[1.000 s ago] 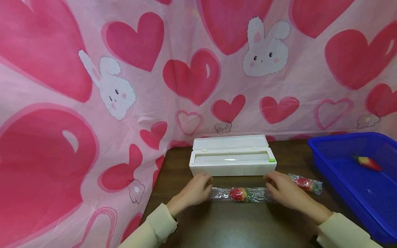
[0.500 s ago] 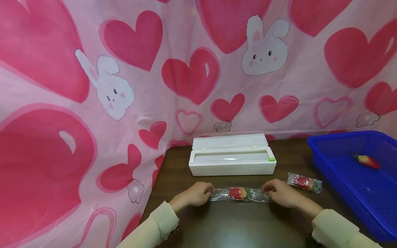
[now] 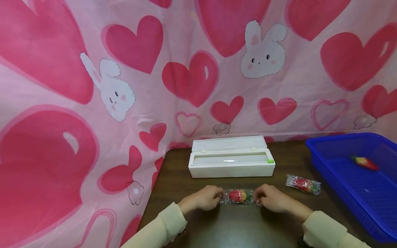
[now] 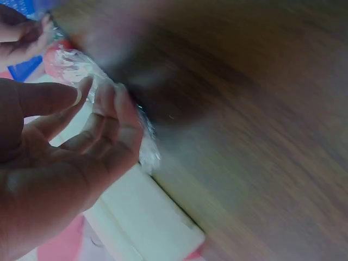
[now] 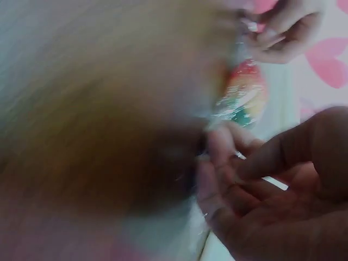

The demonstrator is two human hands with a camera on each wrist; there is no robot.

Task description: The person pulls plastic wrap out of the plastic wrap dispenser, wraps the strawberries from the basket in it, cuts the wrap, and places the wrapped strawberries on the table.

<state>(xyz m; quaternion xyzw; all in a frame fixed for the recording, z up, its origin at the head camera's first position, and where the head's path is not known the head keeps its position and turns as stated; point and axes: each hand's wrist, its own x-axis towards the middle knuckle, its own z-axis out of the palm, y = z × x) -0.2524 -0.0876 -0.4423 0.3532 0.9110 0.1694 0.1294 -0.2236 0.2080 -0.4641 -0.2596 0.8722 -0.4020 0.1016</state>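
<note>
A red and yellow strawberry point(image 3: 238, 196) lies on the table inside clear plastic wrap point(image 3: 227, 196), in the middle of the head view. My left hand point(image 3: 210, 197) holds the wrap's left end with bent fingers. At the other end, my right hand point(image 3: 272, 197) pinches the wrap between thumb and fingers. In the left wrist view, some film point(image 4: 149, 149) sticks out past the left fingers. The right wrist view shows the strawberry's green tip point(image 5: 239, 113) beside the right fingertips. Motion blur hides the exact finger contact there.
Behind the hands stands a white wrap dispenser box point(image 3: 231, 171) with its lid raised. A second wrapped strawberry point(image 3: 303, 184) lies to the right. Beyond it, a blue basket point(image 3: 338, 186) holds one unwrapped strawberry point(image 3: 366, 163). A pink heart-print cloth point(image 3: 186, 41) hangs behind the dark wooden table point(image 3: 238, 227).
Both hands have moved inward toward the middle strawberry. Its wrap, earlier stretched long between them, now spans a much shorter width. The box, basket and second wrapped strawberry stay put.
</note>
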